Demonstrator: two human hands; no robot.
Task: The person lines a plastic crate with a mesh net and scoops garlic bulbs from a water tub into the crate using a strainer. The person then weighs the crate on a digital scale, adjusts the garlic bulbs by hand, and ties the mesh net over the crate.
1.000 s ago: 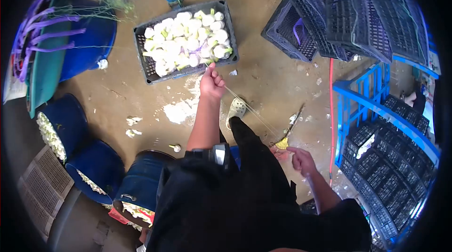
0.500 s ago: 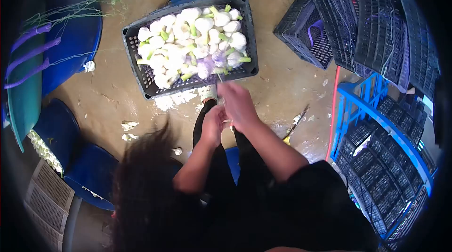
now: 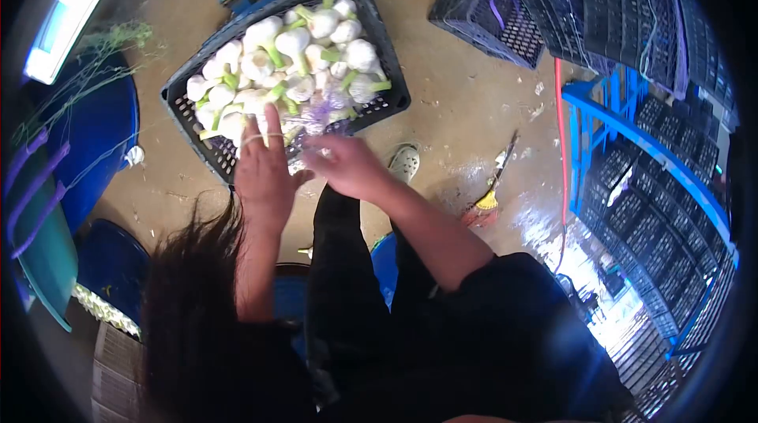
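Observation:
A black plastic crate [image 3: 387, 52] full of white garlic bulbs [image 3: 294, 44] with short green stem ends lies on the floor before me. My left hand [image 3: 264, 178] reaches over its near side, fingers stretched out at the nearest bulbs; a thin pale band crosses the fingers. Beside it, my right hand [image 3: 351, 169] is closed at the crate's near edge, its fingers curled inward. What it holds, if anything, is hidden. Just beyond the right fingers, purple netting [image 3: 320, 113] lies over some of the bulbs.
Black crates [image 3: 553, 4] are stacked at the upper right, above a blue metal frame [image 3: 655, 154]. A red hose [image 3: 560, 146] runs alongside. A yellow brush head [image 3: 487, 200] lies on the wet floor. Blue tubs [image 3: 103, 265] stand at left, with purple-wrapped hooks [image 3: 39, 178] above.
My hands, close together before the crate earlier, have moved apart. The left has reached forward to the garlic with fingers extended; the right has shifted left. The view has turned and shifted.

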